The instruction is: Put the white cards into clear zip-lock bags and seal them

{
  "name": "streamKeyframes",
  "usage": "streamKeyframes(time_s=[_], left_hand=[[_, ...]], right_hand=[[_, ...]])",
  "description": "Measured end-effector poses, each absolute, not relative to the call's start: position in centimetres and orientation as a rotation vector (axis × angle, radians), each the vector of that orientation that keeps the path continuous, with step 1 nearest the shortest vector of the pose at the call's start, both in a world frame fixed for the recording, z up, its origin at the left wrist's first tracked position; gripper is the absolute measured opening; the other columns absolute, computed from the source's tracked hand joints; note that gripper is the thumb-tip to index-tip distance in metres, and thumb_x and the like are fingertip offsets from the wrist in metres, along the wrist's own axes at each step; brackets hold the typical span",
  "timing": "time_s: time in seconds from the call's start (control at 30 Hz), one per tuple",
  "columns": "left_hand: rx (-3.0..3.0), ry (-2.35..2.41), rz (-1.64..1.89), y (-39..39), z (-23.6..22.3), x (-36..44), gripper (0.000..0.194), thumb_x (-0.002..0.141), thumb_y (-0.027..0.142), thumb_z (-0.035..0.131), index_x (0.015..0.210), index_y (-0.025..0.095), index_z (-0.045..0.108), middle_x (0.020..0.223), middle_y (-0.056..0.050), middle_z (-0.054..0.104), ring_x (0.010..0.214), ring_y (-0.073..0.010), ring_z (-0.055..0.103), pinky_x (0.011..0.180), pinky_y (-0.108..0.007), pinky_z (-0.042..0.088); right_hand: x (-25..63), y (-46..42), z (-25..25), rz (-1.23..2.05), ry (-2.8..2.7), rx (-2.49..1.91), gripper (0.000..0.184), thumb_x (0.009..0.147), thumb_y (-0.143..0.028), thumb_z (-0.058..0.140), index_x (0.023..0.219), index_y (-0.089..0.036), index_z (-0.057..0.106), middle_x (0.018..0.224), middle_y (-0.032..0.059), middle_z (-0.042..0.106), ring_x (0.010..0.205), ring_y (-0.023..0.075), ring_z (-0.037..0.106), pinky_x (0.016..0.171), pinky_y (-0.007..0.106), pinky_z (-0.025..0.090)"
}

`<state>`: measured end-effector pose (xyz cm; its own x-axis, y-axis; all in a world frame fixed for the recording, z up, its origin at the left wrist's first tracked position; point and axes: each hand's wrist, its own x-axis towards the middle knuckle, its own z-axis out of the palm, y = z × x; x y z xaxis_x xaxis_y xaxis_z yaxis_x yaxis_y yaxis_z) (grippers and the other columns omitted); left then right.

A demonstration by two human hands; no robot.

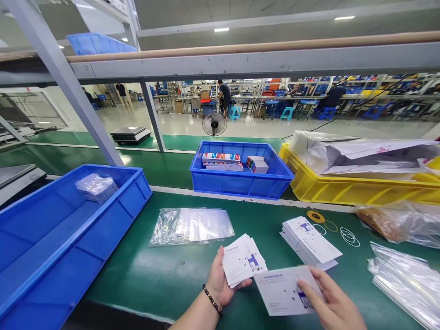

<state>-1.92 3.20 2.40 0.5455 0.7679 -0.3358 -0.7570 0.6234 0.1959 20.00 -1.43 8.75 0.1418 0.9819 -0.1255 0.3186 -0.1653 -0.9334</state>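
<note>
My left hand (218,282), with a dark bead bracelet at the wrist, is closed round a fanned stack of white printed cards (243,259) held above the green table. My right hand (326,300) pinches a single white card (282,291) just right of that stack, low over the table's front edge. A second pile of the same cards (311,243) lies on the table beyond my right hand. A heap of clear plastic bags (192,225) lies flat to the left of my hands.
A large blue bin (41,256) at the left holds a small bag bundle (96,185). A blue bin (240,181) with small boxes and a yellow bin (357,188) with white bags stand behind. Rubber bands (330,227) and more plastic bags (405,275) lie right.
</note>
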Motion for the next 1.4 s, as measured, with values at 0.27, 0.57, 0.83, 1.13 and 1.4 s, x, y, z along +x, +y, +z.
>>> streamKeyframes(time_s=[0.27,0.57,0.83,1.13,1.4], left_hand=[[0.243,0.378,0.905,2.8,2.6,-1.7,0.076,0.065,0.064,0.056,0.117,0.009,0.052,0.109,-0.019,0.062,0.095,-0.0342,0.059,0.059,-0.034,0.05],[0.341,0.539,0.98,2.2,2.6,-1.0,0.047,0.061,0.019,0.071,0.106,0.013,0.059,0.091,-0.012,0.069,0.09,-0.0305,0.062,0.079,-0.045,0.047],[0.56,0.493,0.945,1.6,3.8,-0.8,0.048,0.054,0.035,0.077,0.093,0.01,0.065,0.088,-0.014,0.069,0.09,-0.0296,0.062,0.089,-0.044,0.04],[0.729,0.371,0.814,1.2,3.6,-1.4,0.075,0.049,0.057,0.073,0.107,0.011,0.06,0.099,-0.016,0.063,0.097,-0.031,0.058,0.084,-0.042,0.04],[1.328,0.51,1.078,1.2,4.0,-1.9,0.087,0.049,0.065,0.066,0.121,0.018,0.05,0.124,-0.015,0.047,0.122,-0.0331,0.035,0.104,-0.045,0.021]], right_hand=[[13.2,3.4,6.1,0.905,-1.472,-1.505,0.047,0.079,-0.042,0.042,0.119,-0.018,0.042,0.102,0.0121,0.061,0.088,0.0266,0.063,0.069,0.039,0.054],[15.8,2.3,5.0,0.252,-2.531,-1.335,0.09,0.062,-0.03,0.063,0.139,-0.03,0.017,0.148,0.0072,0.018,0.132,0.0372,0.014,0.101,0.062,0.014],[15.8,2.8,6.0,0.309,-2.685,-1.142,0.081,0.055,-0.009,0.046,0.134,-0.011,0.032,0.126,0.0158,0.051,0.121,0.0312,0.041,0.103,0.057,0.022],[17.7,1.0,2.4,0.403,-2.264,-1.217,0.076,0.064,-0.026,0.057,0.131,-0.018,0.021,0.124,0.0147,0.05,0.122,0.0364,0.038,0.094,0.049,0.041],[16.9,-0.5,-0.6,0.601,-2.166,-1.196,0.101,0.066,-0.047,0.063,0.139,-0.018,0.001,0.137,0.0214,0.036,0.125,0.0377,0.033,0.095,0.054,0.038]])
